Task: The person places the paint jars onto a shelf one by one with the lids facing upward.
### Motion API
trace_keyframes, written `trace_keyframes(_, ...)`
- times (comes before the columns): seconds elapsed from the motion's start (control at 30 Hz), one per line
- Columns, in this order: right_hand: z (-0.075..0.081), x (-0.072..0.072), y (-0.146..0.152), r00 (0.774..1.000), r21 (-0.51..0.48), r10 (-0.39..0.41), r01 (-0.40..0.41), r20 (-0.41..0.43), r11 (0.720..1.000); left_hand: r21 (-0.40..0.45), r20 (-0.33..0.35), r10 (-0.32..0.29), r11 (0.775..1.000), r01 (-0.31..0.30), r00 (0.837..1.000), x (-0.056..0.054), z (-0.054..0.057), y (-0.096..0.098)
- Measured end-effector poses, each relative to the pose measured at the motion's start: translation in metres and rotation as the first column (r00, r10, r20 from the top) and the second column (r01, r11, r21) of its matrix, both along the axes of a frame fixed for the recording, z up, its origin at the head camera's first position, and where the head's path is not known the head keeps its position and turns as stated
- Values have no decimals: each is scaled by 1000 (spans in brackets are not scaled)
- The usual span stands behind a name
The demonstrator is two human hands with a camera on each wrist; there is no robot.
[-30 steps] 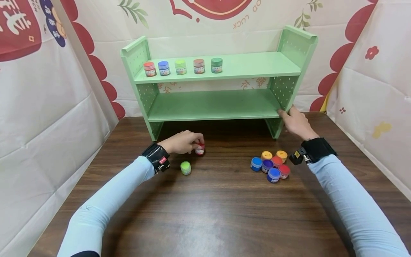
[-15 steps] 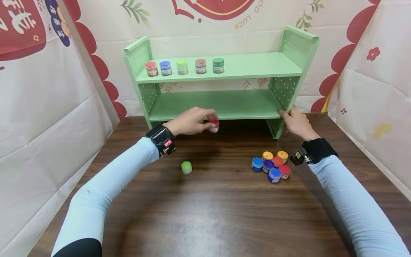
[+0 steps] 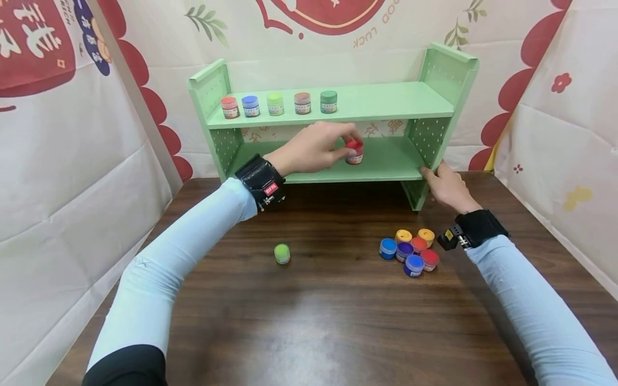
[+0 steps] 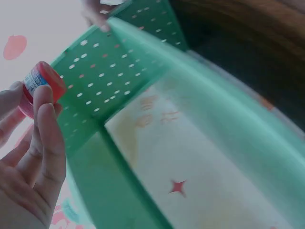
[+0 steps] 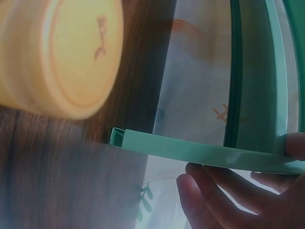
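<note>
Between its thumb and fingers my left hand (image 3: pixel 318 146) pinches a small red-lidded paint jar (image 3: pixel 354 153), in front of the lower level of the green shelf (image 3: pixel 386 99). The left wrist view shows the same red jar (image 4: pixel 45 86) tilted at the fingertips, its label facing outward. My right hand (image 3: pixel 449 186) grips the shelf's right side panel, thumb in front at the lower board. In the right wrist view its fingers (image 5: pixel 228 191) lie along the outside of the green panel (image 5: pixel 200 155).
Several jars stand in a row on the top board, from a red one (image 3: pixel 230 108) to a dark green one (image 3: pixel 329 102). A light green jar (image 3: pixel 282 253) stands alone on the brown table (image 3: pixel 309 321). Blue, purple, red and yellow jars cluster around a purple jar (image 3: pixel 404 251) near the right wrist.
My left hand has lifted the red jar off the table and carried it up and to the right, to the lower shelf level. The right hand keeps its grip on the side panel.
</note>
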State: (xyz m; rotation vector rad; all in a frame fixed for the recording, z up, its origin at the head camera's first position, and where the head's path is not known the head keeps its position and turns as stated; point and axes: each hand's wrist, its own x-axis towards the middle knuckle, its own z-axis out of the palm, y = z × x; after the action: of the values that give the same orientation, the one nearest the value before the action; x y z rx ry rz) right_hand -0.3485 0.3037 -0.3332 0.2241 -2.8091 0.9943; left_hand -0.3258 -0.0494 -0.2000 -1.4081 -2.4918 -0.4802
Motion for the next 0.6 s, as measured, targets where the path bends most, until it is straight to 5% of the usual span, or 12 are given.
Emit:
trace_keyframes(0.3, -1, 3, -1, 1000, -2, -2, 2, 0, 1000, 127, -3, 57, 990, -56, 998, -10, 32, 9)
trace_keyframes(0.6, -2, 1, 1, 1000, 6, -8, 8, -10, 1000, 90, 22, 238, 967, -239, 971, -18, 43, 13)
